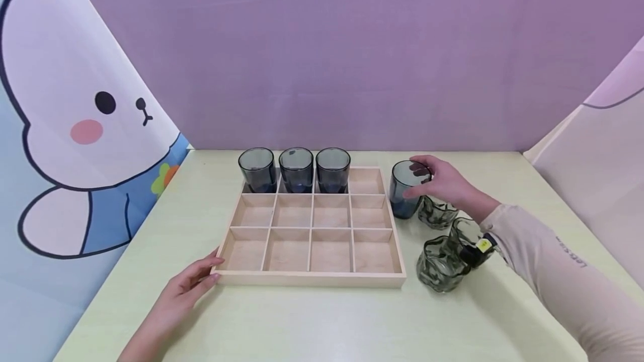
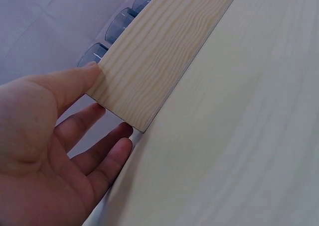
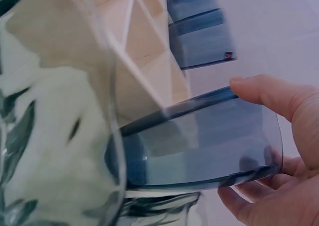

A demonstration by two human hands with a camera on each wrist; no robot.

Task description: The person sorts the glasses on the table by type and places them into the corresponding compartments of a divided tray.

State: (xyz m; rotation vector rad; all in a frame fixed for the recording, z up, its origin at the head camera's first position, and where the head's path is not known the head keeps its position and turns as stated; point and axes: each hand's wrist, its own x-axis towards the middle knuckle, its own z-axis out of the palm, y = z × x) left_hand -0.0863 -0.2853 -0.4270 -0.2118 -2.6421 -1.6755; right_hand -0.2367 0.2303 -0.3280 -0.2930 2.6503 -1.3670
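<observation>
purple cloth (image 1: pixel 352 60) forms the rear backdrop; a cartoon-printed panel (image 1: pixel 85 144) stands at the left. below them, a pale tabletop (image 1: pixel 312 323) supports the work. wooden tray (image 1: pixel 309 279): twelve compartments, arranged in three rows of four. three blue-grey glasses (image 1: pixel 297 175) stand upright in the rear row, one each in the first, second and third compartments counted from the left.

right hand (image 1: pixel 443 186): thumb and fingers hold a fourth glass (image 1: pixel 401 200) near its rim, gripping it from opposite sides. position of this glass: just beside the right wall of the tray, mouth upward; contact between its base and the tabletop cannot be determined. three wavy-walled green-tinted glasses (image 1: pixel 439 270) stand near it, under and beside the right forearm.

left hand (image 1: pixel 183 289): thumb and fingers are spread moderately apart and relaxed, touching the near left corner of the tray.
</observation>
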